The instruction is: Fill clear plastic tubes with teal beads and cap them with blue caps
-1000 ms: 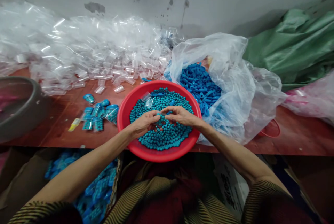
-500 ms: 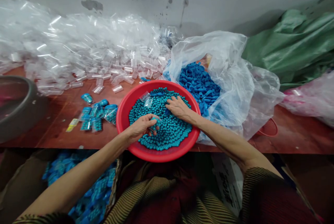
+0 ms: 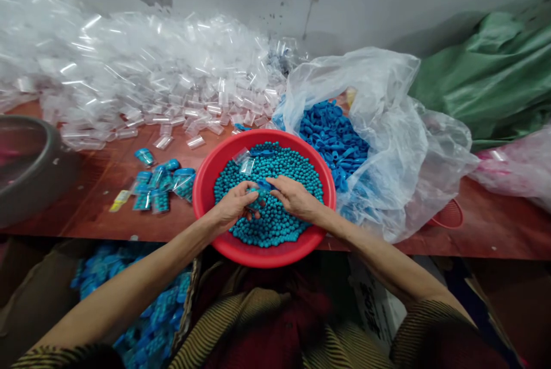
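Observation:
A red basin [image 3: 204,185] stands at the table's front edge, holding a heap of small teal balls [image 3: 275,231]. Over the balls, my left hand [image 3: 239,205] is closed around a small clear plastic container [image 3: 257,204] with teal balls in it. My right hand [image 3: 295,197] pinches a blue plastic piece [image 3: 264,185] at the container's upper end; whether it is seated there I cannot tell. Clear empty containers [image 3: 246,166] and another blue piece [image 3: 262,153] lie on the balls toward the basin's far side.
Filled blue-capped containers [image 3: 161,179] lie left of the basin. Behind them spreads a large pile of clear containers [image 3: 172,70]. To the right, a plastic bag [image 3: 387,122] holds blue pieces [image 3: 333,139]. A grey tub [image 3: 55,168] stands at far left; a box of filled containers [image 3: 150,306] sits below.
My right hand has come from the balls toward my left hand, bringing a blue plastic piece to the container. My left hand stays nearly in place.

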`<state>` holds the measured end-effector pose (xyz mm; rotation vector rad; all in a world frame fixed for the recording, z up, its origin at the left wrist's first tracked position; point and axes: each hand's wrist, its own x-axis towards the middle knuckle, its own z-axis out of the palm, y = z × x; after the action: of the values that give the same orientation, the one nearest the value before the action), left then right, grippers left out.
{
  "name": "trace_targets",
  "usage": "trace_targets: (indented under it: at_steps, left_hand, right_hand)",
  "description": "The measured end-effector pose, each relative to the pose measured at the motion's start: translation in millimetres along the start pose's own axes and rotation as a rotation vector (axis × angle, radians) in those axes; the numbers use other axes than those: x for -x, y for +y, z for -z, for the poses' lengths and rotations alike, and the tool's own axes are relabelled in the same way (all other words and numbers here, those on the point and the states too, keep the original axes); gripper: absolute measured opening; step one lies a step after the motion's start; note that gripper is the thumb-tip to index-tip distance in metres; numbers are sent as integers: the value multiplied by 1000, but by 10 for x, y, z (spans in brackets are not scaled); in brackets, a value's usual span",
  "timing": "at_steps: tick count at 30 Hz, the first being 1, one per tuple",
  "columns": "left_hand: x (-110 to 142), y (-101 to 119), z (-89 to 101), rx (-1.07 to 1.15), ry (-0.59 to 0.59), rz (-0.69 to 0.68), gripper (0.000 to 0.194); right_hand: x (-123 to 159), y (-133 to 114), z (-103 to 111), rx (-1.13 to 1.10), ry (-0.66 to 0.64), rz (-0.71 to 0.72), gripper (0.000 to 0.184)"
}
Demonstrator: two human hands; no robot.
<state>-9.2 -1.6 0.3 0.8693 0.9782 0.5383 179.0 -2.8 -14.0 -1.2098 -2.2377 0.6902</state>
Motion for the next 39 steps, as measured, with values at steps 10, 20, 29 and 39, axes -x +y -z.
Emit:
trace_targets:
  at_steps: [10, 20, 29, 39]
  left_hand:
    - [24, -8, -43, 4, -27, -77, 52]
    - [75, -3, -108, -63, 70, -173, 60]
    - [58, -27, -164, -76, 135, -212, 53]
    - [79, -16, -133, -94, 97, -222, 58]
  right_hand:
    - [55, -54, -21, -460, 183, -205, 22]
    - [61, -168, -81, -424, 306, -159, 17]
    - [63, -173, -170, -500, 300, -272, 20]
    - [79, -191, -28, -594, 279, -289, 16]
